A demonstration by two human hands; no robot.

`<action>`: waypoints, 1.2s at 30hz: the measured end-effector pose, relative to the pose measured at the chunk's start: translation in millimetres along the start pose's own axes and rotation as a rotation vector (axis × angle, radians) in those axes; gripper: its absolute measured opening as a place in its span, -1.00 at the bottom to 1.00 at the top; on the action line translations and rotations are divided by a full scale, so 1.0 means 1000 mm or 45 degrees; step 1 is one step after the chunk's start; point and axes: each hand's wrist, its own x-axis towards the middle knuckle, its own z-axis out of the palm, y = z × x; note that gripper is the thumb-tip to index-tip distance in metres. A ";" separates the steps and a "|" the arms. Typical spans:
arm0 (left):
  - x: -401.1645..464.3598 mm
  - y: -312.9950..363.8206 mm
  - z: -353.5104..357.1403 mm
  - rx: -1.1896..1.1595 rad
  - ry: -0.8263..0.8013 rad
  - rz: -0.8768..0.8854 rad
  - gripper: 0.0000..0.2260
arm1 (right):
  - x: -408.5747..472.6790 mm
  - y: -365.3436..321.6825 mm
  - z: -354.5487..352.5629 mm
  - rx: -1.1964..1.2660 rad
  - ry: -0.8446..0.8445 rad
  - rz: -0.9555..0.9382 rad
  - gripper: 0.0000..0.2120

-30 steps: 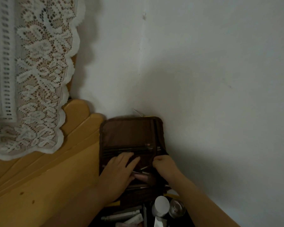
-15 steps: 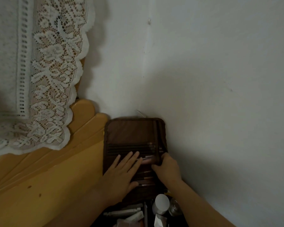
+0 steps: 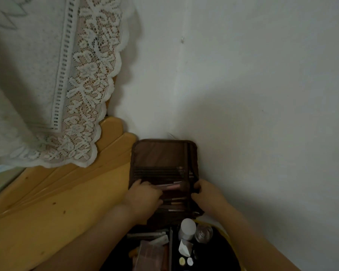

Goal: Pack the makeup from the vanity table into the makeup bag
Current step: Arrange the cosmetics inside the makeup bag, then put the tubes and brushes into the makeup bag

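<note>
Bag: a brown makeup bag (image 3: 164, 153) stands open against the white wall (image 3: 252, 94), its flap upright, beside a wooden board (image 3: 67, 202)
Brushes: a row of brushes (image 3: 159, 171) lies across the bag's inner panel, and a pink-handled brush (image 3: 172, 186) sits just below them
Left hand: the left hand (image 3: 143, 194) lies on the panel with fingers curled onto the pink brush handle, seemingly pinching it
Right hand: the right hand (image 3: 205, 194) grips the bag's right edge, fingers curled around it
Lower compartment: a white bottle (image 3: 187, 228), a clear jar (image 3: 204, 233) and tubes (image 3: 147, 235) lie below the hands
Cloth: a lace cloth (image 3: 82, 94) hangs at the upper left
</note>
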 end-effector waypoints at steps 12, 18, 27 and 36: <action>-0.152 0.020 -0.022 -0.476 0.486 -0.601 -0.77 | -0.127 -0.016 0.010 -0.233 -0.339 -0.561 -0.81; -0.262 0.031 0.024 -0.472 0.321 -0.889 -0.77 | -0.176 -0.018 0.057 -0.418 -0.648 -0.825 -0.92; -0.393 0.026 0.107 -0.641 -0.115 -1.236 -0.76 | -0.207 -0.043 0.142 -0.669 -0.935 -0.794 -0.68; -0.485 -0.029 0.138 -0.679 -0.062 -1.391 -0.76 | -0.247 -0.112 0.235 -0.693 -0.969 -0.757 -0.68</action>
